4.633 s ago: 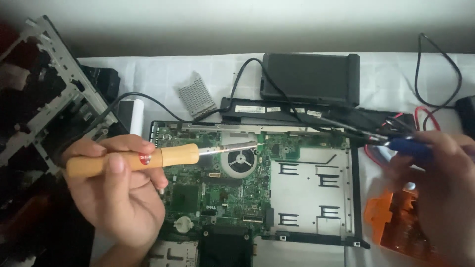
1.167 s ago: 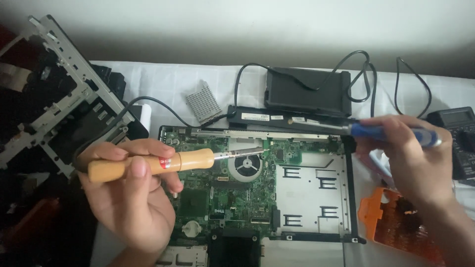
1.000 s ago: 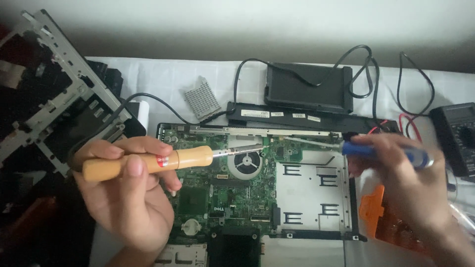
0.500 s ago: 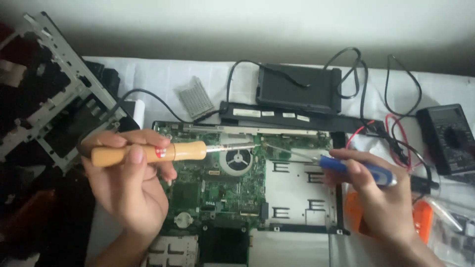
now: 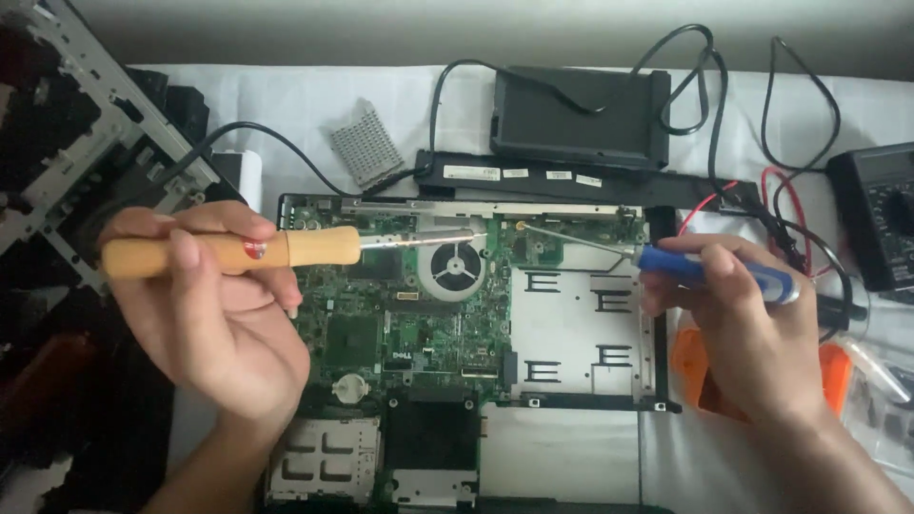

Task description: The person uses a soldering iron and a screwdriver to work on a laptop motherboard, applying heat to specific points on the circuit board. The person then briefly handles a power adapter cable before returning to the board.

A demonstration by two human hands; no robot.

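A smooth, pale wooden handle [image 5: 228, 252] with a bright metal shaft sits in the left hand [image 5: 205, 324]; the right hand [image 5: 752, 328] grips a glossy blue plastic screwdriver [image 5: 714, 271]. Beneath lie a matt green circuit board [image 5: 381, 324], a dull grey metal plate [image 5: 581, 333], a matt black plastic box [image 5: 581, 119] and white cloth on the surface [image 5: 286, 105].

Soft, even, dim daylight with faint shadows; picture slightly soft, left edge dark, no strong glare.
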